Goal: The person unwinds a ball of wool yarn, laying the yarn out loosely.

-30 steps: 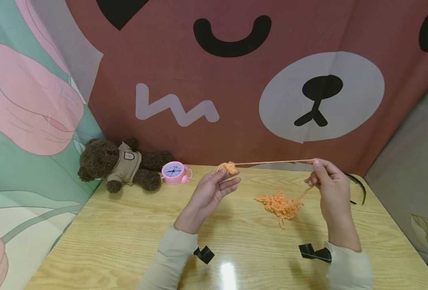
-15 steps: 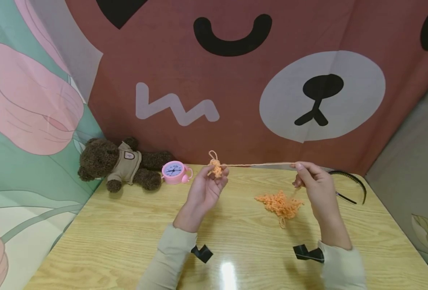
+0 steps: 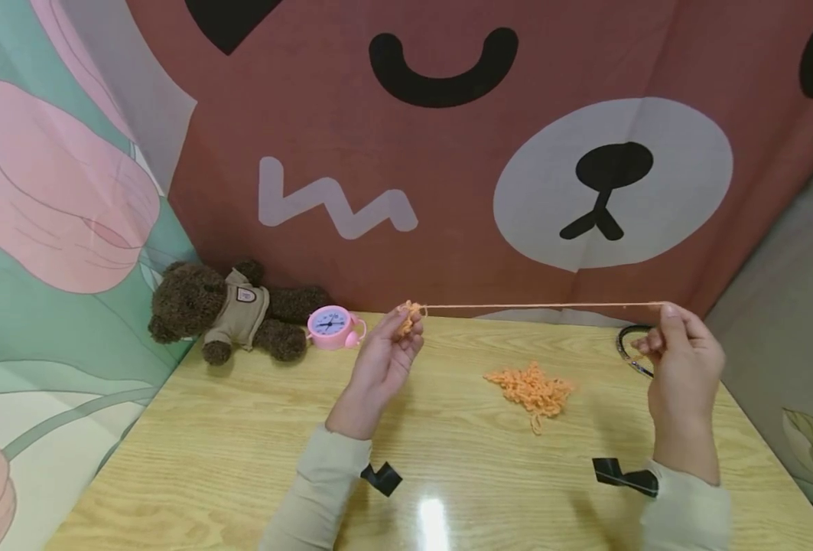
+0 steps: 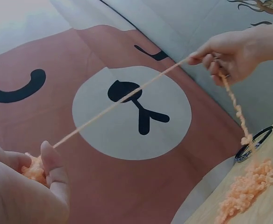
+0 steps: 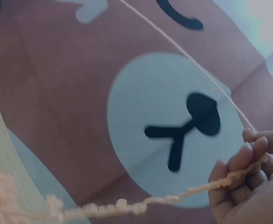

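Observation:
My left hand (image 3: 382,363) pinches a small bundle of orange yarn (image 3: 409,317) between thumb and fingers, above the table. From it a single strand (image 3: 544,305) runs taut and nearly level to my right hand (image 3: 684,375), whose thumb and forefinger pinch it. Below the right hand a crinkled length of yarn (image 5: 164,199) hangs slack, passing through its curled fingers. That length leads down to a loose orange yarn heap (image 3: 533,389) on the table, between the two hands. Part of the bundle is hidden by the left fingers in the left wrist view.
A brown teddy bear (image 3: 241,314) in a beige shirt lies at the table's back left. Beside it stands a pink alarm clock (image 3: 330,327). A black headband (image 3: 629,348) lies at the back right, partly behind the right hand. A bear-patterned cloth (image 3: 447,168) hangs behind the table (image 3: 461,474).
My right hand first came left, then moved far right, drawing the strand longer and straight. The left hand shifted slightly left, and the bundle's upright loop is no longer visible.

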Motion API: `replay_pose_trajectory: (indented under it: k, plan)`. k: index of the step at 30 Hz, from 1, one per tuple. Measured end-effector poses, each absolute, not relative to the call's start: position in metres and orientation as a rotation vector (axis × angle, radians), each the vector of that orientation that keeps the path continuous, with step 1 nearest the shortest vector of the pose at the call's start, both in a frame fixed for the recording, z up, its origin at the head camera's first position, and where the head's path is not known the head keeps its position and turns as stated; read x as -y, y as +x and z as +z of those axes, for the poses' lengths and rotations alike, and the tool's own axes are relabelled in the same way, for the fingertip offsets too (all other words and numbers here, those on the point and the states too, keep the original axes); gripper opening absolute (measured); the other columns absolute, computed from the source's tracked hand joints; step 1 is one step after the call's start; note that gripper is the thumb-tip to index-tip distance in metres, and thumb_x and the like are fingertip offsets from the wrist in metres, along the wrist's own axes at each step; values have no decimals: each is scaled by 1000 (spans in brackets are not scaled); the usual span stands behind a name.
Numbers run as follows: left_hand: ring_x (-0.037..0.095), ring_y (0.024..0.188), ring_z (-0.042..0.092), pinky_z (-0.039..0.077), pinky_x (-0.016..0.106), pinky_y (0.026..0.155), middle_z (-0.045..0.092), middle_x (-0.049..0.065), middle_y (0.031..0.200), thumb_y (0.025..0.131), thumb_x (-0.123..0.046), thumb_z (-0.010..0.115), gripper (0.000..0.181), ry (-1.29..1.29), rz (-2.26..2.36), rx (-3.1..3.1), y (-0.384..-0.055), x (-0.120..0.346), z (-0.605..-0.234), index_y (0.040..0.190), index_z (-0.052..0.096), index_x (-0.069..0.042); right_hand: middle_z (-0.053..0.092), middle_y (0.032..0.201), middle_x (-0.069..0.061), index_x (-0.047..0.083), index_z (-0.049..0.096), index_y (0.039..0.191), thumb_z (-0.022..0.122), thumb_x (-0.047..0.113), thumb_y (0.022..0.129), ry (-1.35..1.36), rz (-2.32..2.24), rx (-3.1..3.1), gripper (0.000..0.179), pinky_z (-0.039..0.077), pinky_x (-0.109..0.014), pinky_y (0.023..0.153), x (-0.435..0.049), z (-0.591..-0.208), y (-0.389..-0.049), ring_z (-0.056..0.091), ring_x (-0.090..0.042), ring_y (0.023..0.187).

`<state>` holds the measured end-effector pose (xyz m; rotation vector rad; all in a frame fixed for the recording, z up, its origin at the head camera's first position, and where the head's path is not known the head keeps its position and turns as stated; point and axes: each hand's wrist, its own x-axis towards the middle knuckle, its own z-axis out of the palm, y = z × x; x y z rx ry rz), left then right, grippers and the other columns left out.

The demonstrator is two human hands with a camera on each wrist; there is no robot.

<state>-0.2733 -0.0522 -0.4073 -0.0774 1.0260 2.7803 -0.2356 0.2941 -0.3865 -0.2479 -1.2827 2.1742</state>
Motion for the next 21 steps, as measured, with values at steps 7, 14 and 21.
replay_pose_trajectory:
  k: [7, 14, 21]
  plan:
    - [5, 73, 63, 54, 13, 66, 66, 0, 87, 106, -14, 52, 8, -112, 2808, -1043, -276, 57, -409, 101, 58, -11, 44, 57, -6, -7, 69, 106, 76, 16, 91, -321, 2240, 946, 28, 50, -27, 44, -329, -391, -229, 43, -17, 46]
    - [5, 76, 62, 53, 14, 67, 65, -3, 86, 107, -15, 49, 9, -135, 2816, -1144, -278, 60, -410, 101, 56, -14, 42, 58, -6, -3, 68, 108, 69, 15, 96, -390, 2226, 827, 21, 48, -29, 44, -348, -393, -223, 39, -19, 46]
    - [11, 86, 70, 60, 21, 80, 67, 1, 91, 106, -11, 51, 4, -199, 2897, -1099, -281, 63, -408, 107, 55, -11, 49, 64, -3, 5, 71, 108, 71, 22, 96, -544, 2164, 1045, 21, 50, -24, 47, -356, -397, -221, 46, -15, 51]
